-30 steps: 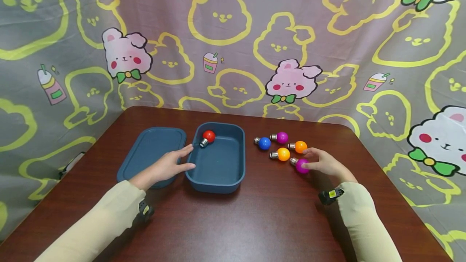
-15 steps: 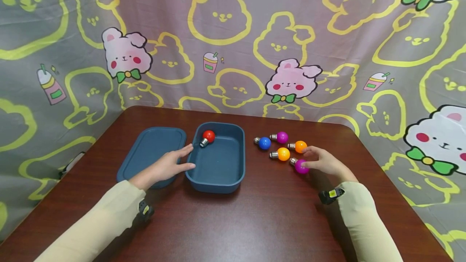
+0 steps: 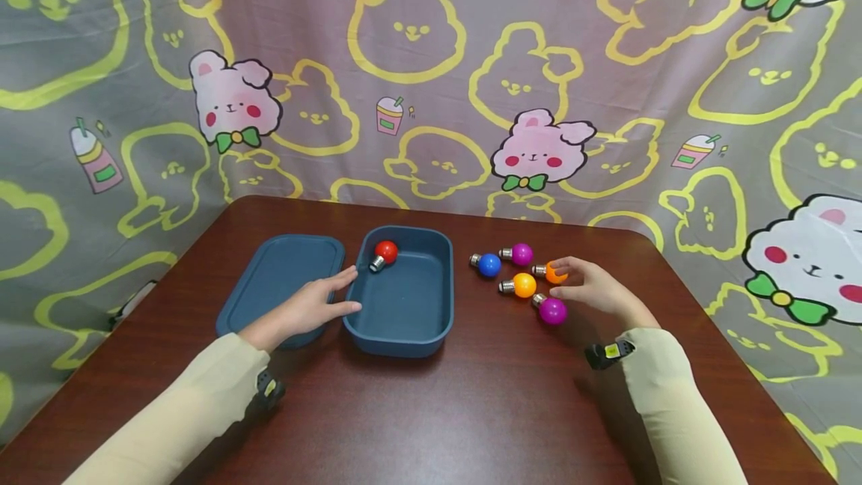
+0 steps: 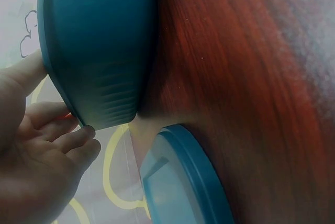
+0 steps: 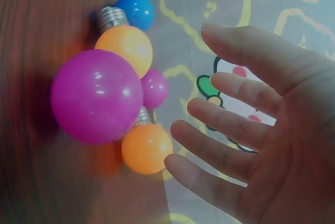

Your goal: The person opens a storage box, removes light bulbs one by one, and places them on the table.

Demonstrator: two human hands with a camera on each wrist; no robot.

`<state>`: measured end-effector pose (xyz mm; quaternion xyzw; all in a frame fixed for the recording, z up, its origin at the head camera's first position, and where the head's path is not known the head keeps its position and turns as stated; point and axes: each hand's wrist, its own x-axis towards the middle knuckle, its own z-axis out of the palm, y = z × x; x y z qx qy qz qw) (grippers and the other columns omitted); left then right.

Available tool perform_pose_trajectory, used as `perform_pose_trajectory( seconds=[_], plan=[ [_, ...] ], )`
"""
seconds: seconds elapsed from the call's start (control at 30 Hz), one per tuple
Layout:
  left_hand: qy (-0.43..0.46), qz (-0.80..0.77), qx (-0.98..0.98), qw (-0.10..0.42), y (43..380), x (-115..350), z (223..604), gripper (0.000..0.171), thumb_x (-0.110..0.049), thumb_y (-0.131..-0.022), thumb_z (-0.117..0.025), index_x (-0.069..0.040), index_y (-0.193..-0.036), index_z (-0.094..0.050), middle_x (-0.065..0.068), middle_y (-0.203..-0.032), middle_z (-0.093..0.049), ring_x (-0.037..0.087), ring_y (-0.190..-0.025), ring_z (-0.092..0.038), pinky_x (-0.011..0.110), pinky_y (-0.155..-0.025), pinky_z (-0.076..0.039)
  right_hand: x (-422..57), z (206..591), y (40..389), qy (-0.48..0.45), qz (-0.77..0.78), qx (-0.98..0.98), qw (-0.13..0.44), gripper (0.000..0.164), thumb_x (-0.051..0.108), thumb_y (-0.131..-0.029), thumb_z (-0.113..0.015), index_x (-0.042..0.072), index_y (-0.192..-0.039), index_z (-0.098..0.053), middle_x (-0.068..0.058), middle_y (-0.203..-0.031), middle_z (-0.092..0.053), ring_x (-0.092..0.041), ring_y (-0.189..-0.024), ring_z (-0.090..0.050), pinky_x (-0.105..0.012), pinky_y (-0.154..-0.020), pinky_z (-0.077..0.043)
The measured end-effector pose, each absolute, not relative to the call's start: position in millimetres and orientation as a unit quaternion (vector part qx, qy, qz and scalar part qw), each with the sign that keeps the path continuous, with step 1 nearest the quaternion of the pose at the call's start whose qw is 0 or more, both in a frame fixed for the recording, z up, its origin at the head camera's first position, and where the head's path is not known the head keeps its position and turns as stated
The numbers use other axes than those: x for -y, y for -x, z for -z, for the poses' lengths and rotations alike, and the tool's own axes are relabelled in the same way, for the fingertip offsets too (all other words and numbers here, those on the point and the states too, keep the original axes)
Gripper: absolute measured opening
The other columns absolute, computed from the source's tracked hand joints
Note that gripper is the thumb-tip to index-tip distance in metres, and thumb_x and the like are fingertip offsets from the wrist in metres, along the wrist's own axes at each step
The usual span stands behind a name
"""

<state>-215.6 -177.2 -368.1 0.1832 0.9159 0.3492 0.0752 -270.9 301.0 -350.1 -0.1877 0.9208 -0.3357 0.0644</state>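
Observation:
My left hand [image 3: 313, 304] rests at the left rim of a dark blue plastic box [image 3: 397, 340], fingers spread and relaxed. In the left wrist view its fingertips touch the box's rim [image 4: 52, 77]. A red light bulb [image 3: 386, 251] lies inside the box at the back left. Over the loose bulbs on the right hovers my right hand [image 3: 598, 292], its fingers apart with nothing between them. Nearest to it are a purple bulb [image 3: 553, 311] in front and an orange bulb [image 3: 555, 273] partly hidden behind its fingertips. The right wrist view shows the near purple bulb [image 5: 97, 97] large beside the hand.
A yellow-orange bulb [image 3: 524, 286], a blue bulb [image 3: 489, 265] and another purple bulb [image 3: 521, 254] lie close together right of the box. The flat blue lid [image 3: 279, 275] lies left of it, partly under my left forearm. A patterned cloth [image 3: 431, 96] hangs behind the brown table [image 3: 458, 425].
My right hand has come off the near purple bulb and shifted up and back toward the orange bulb. That purple bulb sits slightly further left. The left hand has not moved.

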Motion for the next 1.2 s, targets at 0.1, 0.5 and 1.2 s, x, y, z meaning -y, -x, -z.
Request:
perform_pose_trajectory(
  seconds=[0.1, 0.5, 1.2],
  plan=[
    [-0.180, -0.353, -0.915, 0.080, 215.0, 177.6, 367.4, 0.071, -0.031, -0.088, -0.063, 0.002, -0.142, -0.030, 0.015, -0.148, -0.023, 0.036, -0.133, -0.021, 0.054, -0.102, -0.023, -298.2, 347.3, 272.0, 0.192, 0.331, -0.922, 0.056, 0.052, 0.025, -0.083, -0.070, -0.001, -0.123, -0.049, -0.022, -0.116, -0.054, -0.040, -0.104, -0.051, -0.047, -0.084, -0.046],
    [-0.180, -0.359, -0.912, 0.081, 215.0, 178.4, 367.3, 0.071, -0.030, -0.088, -0.063, 0.002, -0.141, -0.030, 0.015, -0.148, -0.023, 0.035, -0.134, -0.020, 0.054, -0.102, -0.023, -284.9, 335.7, 271.4, 0.211, 0.369, -0.903, 0.058, 0.049, 0.022, -0.082, -0.071, 0.002, -0.121, -0.050, -0.020, -0.114, -0.054, -0.038, -0.102, -0.053, -0.040, -0.082, -0.048],
    [-0.176, -0.358, -0.913, 0.083, 214.2, 178.3, 367.4, 0.071, -0.031, -0.087, -0.063, 0.001, -0.142, -0.030, 0.014, -0.148, -0.023, 0.035, -0.134, -0.021, 0.054, -0.102, -0.023, -224.7, 292.5, 284.4, 0.267, 0.323, -0.907, 0.049, 0.046, 0.024, -0.084, -0.069, 0.008, -0.123, -0.052, -0.011, -0.115, -0.056, -0.031, -0.105, -0.052, -0.043, -0.084, -0.047]
  ],
)
